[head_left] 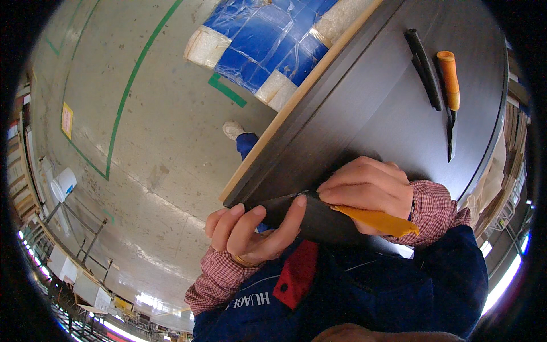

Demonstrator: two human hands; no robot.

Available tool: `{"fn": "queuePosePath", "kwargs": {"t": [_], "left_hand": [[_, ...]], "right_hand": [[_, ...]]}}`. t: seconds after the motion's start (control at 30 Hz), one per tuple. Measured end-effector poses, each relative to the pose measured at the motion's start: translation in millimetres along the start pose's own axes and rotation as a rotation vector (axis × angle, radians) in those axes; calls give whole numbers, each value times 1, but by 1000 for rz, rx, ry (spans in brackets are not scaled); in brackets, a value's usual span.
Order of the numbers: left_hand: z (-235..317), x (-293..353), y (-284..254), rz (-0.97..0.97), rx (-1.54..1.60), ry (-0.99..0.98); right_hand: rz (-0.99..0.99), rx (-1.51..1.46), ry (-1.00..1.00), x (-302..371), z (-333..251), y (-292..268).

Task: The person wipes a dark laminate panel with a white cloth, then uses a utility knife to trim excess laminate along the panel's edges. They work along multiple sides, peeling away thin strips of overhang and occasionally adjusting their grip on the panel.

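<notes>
Pressing a yellow scraper [379, 221] onto dark film [319, 219] at the panel [364, 114] corner, the right hand [367, 191] grips closed. The left hand [250, 231] pinches the film edge (thin, pliable, likely crease-prone; best held near the corner). An orange-handled knife [450, 91] and black tool [424, 68] lie well apart.

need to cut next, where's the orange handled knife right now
In the head view the orange-handled knife lies on the dark panel at upper right, beside a black tool, beyond the right hand.
</notes>
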State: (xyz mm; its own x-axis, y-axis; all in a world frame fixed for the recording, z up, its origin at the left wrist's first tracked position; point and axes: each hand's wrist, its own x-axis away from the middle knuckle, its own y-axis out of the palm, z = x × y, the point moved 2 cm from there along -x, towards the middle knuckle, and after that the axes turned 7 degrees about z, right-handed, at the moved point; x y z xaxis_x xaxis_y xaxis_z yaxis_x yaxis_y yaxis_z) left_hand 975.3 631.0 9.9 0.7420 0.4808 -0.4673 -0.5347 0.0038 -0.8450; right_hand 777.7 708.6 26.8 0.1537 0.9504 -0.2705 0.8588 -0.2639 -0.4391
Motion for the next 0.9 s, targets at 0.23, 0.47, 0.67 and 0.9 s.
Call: {"fn": "queuePosePath", "kwargs": {"t": [0.23, 0.47, 0.67, 0.9], "left_hand": [[0, 0, -1, -28, -1, 4], [-1, -2, -1, -26, 19, -2], [-2, -1, -2, -24, 15, 10], [-2, -1, 1, 13, -5, 10]], "right_hand": [[-4, 1, -13, 0, 1, 1], [-83, -15, 7, -1, 0, -1], [-19, 1, -41, -3, -2, 3], [13, 32, -69, -6, -4, 5]]}}
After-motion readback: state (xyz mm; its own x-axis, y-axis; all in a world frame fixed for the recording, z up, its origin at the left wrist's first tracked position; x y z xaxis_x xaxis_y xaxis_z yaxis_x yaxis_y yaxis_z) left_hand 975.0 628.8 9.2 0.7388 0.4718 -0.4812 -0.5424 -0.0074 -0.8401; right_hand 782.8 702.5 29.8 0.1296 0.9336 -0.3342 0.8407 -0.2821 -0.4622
